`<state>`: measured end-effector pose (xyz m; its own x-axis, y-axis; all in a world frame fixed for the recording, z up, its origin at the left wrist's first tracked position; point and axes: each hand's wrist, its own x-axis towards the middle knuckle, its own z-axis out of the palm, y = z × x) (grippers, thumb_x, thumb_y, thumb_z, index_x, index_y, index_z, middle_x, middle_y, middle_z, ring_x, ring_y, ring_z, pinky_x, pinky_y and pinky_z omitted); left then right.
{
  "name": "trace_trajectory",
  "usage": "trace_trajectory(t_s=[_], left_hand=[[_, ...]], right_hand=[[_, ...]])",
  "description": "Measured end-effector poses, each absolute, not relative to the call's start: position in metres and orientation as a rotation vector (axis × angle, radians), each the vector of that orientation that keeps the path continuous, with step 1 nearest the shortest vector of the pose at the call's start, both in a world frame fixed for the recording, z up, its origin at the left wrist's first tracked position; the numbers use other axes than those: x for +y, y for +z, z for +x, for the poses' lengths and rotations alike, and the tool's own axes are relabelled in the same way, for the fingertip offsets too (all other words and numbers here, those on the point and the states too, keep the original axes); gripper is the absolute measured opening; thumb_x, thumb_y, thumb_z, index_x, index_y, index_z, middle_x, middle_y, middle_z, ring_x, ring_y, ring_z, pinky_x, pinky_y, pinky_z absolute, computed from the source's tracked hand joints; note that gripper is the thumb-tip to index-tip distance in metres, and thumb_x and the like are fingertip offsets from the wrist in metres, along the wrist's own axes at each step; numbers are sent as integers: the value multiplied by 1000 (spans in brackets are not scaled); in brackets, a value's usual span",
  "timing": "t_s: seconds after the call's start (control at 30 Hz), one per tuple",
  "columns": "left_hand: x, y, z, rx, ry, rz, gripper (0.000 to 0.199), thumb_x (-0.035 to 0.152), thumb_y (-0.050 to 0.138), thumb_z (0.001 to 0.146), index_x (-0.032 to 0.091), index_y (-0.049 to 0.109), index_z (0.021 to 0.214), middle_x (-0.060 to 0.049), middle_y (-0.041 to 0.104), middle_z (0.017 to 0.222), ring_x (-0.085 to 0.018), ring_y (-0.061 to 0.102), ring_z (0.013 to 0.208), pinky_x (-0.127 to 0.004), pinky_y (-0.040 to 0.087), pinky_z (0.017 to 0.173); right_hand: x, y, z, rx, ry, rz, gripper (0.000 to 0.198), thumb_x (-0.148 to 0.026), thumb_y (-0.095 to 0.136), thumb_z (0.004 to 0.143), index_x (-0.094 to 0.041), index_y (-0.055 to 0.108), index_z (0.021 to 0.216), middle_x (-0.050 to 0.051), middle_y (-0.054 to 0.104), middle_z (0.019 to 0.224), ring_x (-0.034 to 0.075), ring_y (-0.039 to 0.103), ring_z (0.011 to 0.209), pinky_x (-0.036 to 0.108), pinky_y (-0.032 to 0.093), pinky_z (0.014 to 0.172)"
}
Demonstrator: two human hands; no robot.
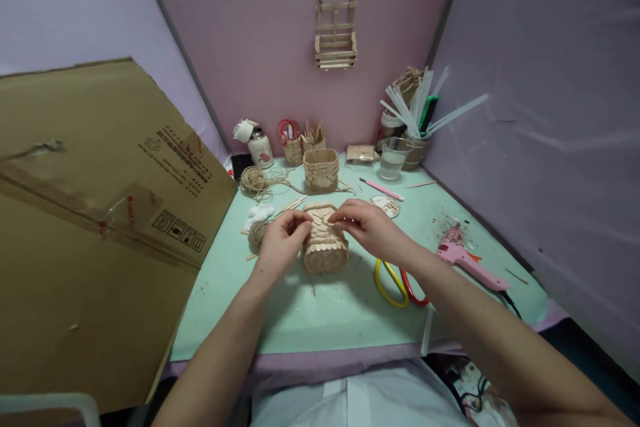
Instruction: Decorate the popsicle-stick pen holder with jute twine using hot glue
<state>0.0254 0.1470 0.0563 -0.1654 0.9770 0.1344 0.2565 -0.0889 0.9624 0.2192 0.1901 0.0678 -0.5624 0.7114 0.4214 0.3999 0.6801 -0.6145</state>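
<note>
A small box covered in pale wooden pieces, with twine and a scalloped rim (325, 247), lies on its side on the mint-green table. My left hand (286, 240) is at its left edge, thumb and forefinger pinched together over the upper face. From the right, my right hand (367, 223) reaches over the same face, its fingertips also closed in a pinch. Whatever lies between either hand's fingertips is too small to tell. Beyond them stands a similar upright box (321, 170). By my left hand sits a ball of twine (259, 233).
Yellow-and-red-handled scissors (391, 284) lie under my right forearm, near a pink glue gun (473, 265) with a cord. At the back stand a cup of water (393, 161) and a holder of glue sticks (416, 150). A large cardboard sheet (90, 213) borders the left side.
</note>
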Motion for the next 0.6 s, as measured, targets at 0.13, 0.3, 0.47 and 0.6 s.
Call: trace_trajectory(t_s=[0.13, 0.3, 0.47, 0.6], left_hand=[[146, 57, 26, 1470, 1314, 1388, 15, 30, 63, 72, 16, 63, 79, 1, 59, 67, -12, 52, 63, -23, 41, 58], [142, 59, 27, 1442, 1270, 1398, 12, 28, 61, 73, 18, 60, 79, 4, 54, 62, -11, 49, 59, -22, 39, 55], [137, 62, 23, 1351, 1216, 1417, 14, 32, 59, 79, 19, 57, 83, 3, 53, 69, -11, 50, 63, -22, 42, 59], [133, 66, 15, 1246, 1128, 1480, 19, 38, 57, 84, 19, 59, 85, 1, 55, 73, -12, 52, 68, -24, 45, 65]], right_hand=[[188, 69, 217, -2242, 640, -853, 16, -9, 61, 86, -20, 72, 88, 5, 67, 90, 18, 61, 88, 31, 45, 80], [182, 76, 213, -2295, 595, -898, 13, -10, 62, 84, -19, 70, 80, 3, 64, 81, 17, 58, 81, 29, 42, 76], [179, 81, 211, -2307, 586, -953, 16, -7, 59, 81, -18, 68, 74, 2, 62, 76, 15, 56, 76, 29, 41, 73], [178, 82, 211, -2311, 606, -984, 16, -7, 58, 80, -18, 67, 74, 2, 62, 76, 15, 56, 75, 28, 40, 72]])
